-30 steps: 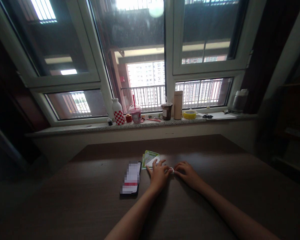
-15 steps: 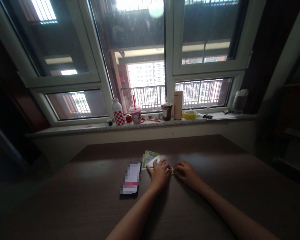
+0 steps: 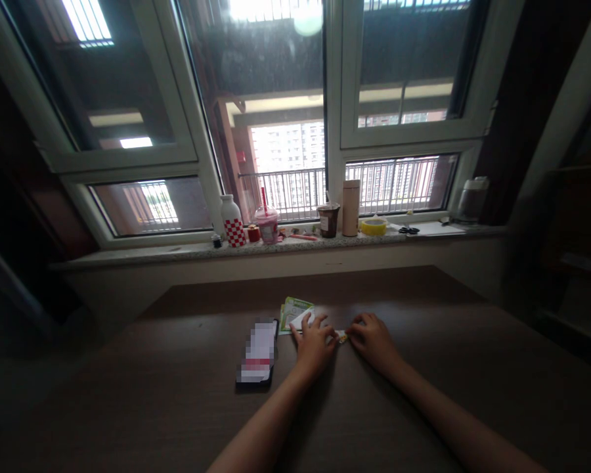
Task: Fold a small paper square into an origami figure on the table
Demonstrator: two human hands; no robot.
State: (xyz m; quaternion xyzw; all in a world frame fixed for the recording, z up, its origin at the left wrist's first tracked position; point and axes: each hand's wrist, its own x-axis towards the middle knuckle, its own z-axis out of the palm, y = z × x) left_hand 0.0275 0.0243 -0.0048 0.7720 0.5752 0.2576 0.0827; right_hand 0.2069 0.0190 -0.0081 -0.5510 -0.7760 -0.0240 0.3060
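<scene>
My left hand [image 3: 316,345] rests on the brown table, its thumb and forefinger pinching a small white piece of paper [image 3: 342,336] with yellow and green print. At that piece's right end, the closed fingertips of my right hand [image 3: 373,337] meet its edge. Most of the piece is hidden by my fingers. Beyond my left hand lie several green-and-white printed cards [image 3: 295,306], overlapping one another. A white sheet [image 3: 303,318] on top of them is partly under my left fingers.
A phone [image 3: 257,355] lies on the table [image 3: 197,407] left of my left hand. Along the windowsill stand a checkered bottle [image 3: 234,223], a pink drink cup [image 3: 267,225], a dark cup [image 3: 328,220], a tan flask [image 3: 350,209], yellow tape [image 3: 373,228] and scissors [image 3: 408,230].
My right hand has shifted slightly right, away from my left hand. More of the small printed paper piece now shows between them. My left hand has barely moved.
</scene>
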